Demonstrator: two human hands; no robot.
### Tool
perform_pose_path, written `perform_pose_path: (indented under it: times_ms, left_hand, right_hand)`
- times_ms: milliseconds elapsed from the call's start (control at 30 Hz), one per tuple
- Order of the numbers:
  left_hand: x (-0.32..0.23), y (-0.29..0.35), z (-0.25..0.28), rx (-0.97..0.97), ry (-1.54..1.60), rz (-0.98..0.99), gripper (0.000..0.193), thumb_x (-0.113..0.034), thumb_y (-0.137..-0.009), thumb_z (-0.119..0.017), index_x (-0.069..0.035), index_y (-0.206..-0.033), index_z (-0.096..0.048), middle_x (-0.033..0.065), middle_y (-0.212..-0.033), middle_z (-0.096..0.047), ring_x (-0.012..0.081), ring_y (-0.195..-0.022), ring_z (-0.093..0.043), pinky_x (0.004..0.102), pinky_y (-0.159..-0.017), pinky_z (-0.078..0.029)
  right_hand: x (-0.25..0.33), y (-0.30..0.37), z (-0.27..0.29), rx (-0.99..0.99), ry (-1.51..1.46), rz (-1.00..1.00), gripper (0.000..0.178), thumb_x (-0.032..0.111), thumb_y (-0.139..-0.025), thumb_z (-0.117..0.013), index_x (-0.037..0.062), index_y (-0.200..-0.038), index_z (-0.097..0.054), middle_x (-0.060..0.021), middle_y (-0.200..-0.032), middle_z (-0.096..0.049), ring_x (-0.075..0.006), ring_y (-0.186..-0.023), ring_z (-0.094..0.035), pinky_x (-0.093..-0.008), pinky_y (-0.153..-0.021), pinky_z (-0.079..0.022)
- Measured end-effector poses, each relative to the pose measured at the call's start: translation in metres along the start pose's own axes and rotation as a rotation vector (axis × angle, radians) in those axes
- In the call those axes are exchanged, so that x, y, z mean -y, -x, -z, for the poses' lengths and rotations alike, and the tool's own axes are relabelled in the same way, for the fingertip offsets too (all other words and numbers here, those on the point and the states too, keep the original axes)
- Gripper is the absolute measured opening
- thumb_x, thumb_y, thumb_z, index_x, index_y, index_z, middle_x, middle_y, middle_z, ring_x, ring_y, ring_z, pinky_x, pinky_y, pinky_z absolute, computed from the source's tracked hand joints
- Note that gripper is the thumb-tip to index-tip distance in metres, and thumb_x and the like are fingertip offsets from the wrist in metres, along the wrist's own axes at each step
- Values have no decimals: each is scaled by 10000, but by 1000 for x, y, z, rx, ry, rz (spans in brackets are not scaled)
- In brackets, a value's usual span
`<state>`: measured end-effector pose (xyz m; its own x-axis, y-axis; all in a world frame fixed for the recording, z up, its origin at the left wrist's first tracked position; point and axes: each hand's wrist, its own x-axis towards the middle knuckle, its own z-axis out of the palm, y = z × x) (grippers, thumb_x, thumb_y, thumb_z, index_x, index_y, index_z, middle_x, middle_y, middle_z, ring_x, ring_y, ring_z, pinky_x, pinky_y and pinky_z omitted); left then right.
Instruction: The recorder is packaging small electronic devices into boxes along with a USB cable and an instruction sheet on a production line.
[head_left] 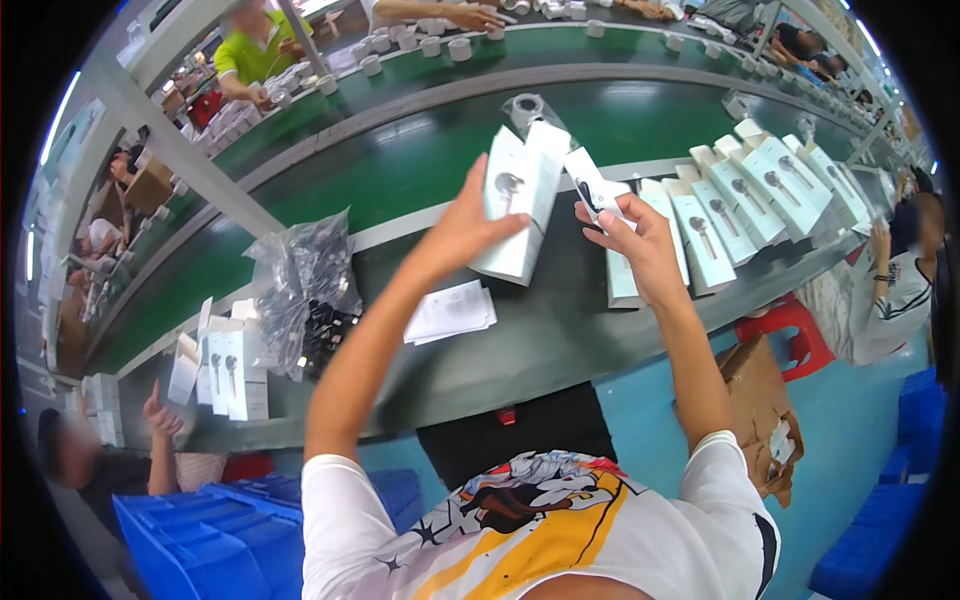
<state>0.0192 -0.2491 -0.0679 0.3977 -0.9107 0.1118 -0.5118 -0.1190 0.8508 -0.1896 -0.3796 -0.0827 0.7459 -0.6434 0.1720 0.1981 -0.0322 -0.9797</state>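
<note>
My left hand (468,222) is closed round a tall white box (520,205) with a picture of a round-headed, handled device on its front. Its top flap stands up, and the box tilts over the near edge of the green belt. To its right, my right hand (640,238) pinches a folded white leaflet (583,172) together with a short black cable (584,192). Just beyond the box, a round grey-white part in clear plastic (528,108) lies on the belt. Below my left hand, a small stack of white leaflets (452,312) rests on the dark bench.
Several open-topped white boxes (740,205) lean in a row at right; more boxes (235,370) stand at left beside a clear bag of black cables (310,280). Beyond runs a green conveyor belt (400,140). A red stool (800,335), cardboard (760,410) and blue bins (220,530) surround me. Other people sit nearby.
</note>
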Motion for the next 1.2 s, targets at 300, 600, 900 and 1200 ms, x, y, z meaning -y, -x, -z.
perform_pose_path:
  times_ms: [300, 600, 900, 1200]
  left_hand:
    - [75, -23, 78, 381, -602, -38, 996, -393, -756, -730, 10, -1496, -201, 283, -1393, -418, 382, -1259, -467, 397, -1059, -372]
    - [55, 22, 48, 41, -987, -118, 893, -406, -728, -777, 31, -1389, -365, 208, -1224, -529, 364, -1115, -541, 430, -932, -438]
    - [16, 88, 59, -181, -1009, -363, 849, -239, -683, -811, 11, -1381, -398, 176, -1176, -546, 338, -1083, -526, 422, -956, -417]
    - [23, 137, 52, -215, -856, -304, 872, -247, -680, -810, 0, -1399, -383, 154, -1212, -547, 335, -1137, -511, 445, -987, -392]
  right_hand:
    - [-24, 3, -28, 157, 124, -7, 163, 146, -931, -598, -7, -985, -602, -100, -977, -670, -157, -975, -641, -314, -917, -517]
    - [-13, 7, -10, 66, 447, 31, 152, 167, -898, -653, 21, -935, -634, 12, -773, -597, -44, -723, -535, -207, -639, -418]
    - [5, -13, -33, 290, 775, 418, 176, 81, -843, -661, -45, -964, -645, -135, -810, -593, -276, -707, -576, -341, -657, -457]
    - [-16, -12, -93, 636, 522, 252, 248, 95, -913, -556, -38, -1107, -634, -164, -975, -657, -277, -893, -633, -354, -808, -477]
